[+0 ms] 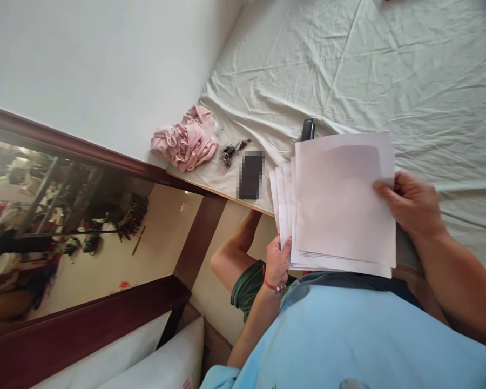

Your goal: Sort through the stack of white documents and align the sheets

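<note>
A fanned stack of paper sheets spans the space between my two hands, above the front edge of the cloth-covered surface. My left hand pinches the lower left corner of the sheets, thumb on top. At the right edge, my right hand grips the stack, with its thumb over the top sheet and its other fingers mostly hidden behind. The top sheet looks blank; lines of print show along the bottom of a sheet below. A black stapler-like object pokes out behind the top edge of the papers, partly covered.
A pale wrinkled cloth covers the surface. Near its left edge lie a pink bunched cloth, a bunch of keys and a blurred dark rectangular object. A dark-framed mirror stands at left, above a white sack.
</note>
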Action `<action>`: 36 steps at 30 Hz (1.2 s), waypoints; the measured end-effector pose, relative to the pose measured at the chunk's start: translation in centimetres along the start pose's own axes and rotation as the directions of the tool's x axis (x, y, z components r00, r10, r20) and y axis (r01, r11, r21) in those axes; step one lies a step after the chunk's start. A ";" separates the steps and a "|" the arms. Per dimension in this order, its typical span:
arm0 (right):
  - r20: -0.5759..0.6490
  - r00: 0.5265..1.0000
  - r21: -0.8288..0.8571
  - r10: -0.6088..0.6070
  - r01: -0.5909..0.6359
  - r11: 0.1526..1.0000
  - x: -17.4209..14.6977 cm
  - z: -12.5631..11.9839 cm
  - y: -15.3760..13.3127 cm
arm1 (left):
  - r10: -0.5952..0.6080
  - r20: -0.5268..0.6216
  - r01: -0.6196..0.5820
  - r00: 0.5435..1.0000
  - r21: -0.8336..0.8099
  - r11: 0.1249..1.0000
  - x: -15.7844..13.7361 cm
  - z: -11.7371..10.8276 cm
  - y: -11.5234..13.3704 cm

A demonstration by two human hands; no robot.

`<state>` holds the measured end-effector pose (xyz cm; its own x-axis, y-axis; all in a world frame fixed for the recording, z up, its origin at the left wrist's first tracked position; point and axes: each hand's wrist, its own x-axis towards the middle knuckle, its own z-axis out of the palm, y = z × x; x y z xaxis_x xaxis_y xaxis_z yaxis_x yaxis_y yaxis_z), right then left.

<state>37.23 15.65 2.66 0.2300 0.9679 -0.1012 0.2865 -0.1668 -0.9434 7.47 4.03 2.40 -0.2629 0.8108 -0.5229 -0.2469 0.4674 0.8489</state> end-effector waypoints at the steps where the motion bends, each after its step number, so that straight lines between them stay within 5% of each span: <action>1: 0.014 1.000 -0.022 0.004 -0.004 1.000 0.0 0.0 -0.2 | -0.003 0.005 0.004 1.000 -0.006 1.000 0.0 0.0 -0.1; 11: 0.027 1.000 -0.159 -0.015 0.019 0.987 -0.4 0.2 -0.9 | 0.041 0.026 -0.041 0.999 0.014 0.999 -0.1 0.0 -0.7; 17: -0.109 0.994 -0.145 0.003 -0.019 0.989 -0.5 0.6 -1.2 | 0.059 0.001 -0.059 0.998 0.074 0.996 -0.1 0.1 -0.7; 25: -0.165 0.967 -0.374 -0.196 0.122 0.919 -0.1 0.6 -0.6 | 0.065 -0.023 -0.062 0.998 0.086 0.994 -0.1 0.3 -0.5; 36: 0.004 1.000 -0.168 0.016 -0.015 0.986 -0.4 0.1 -1.2 | 0.032 -0.021 -0.031 0.999 0.021 0.999 0.1 0.2 -1.0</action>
<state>36.66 15.48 3.79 0.2307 0.9658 -0.1180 0.4349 -0.2108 -0.8754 7.87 3.71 1.51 -0.2901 0.8176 -0.4974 -0.2187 0.4494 0.8662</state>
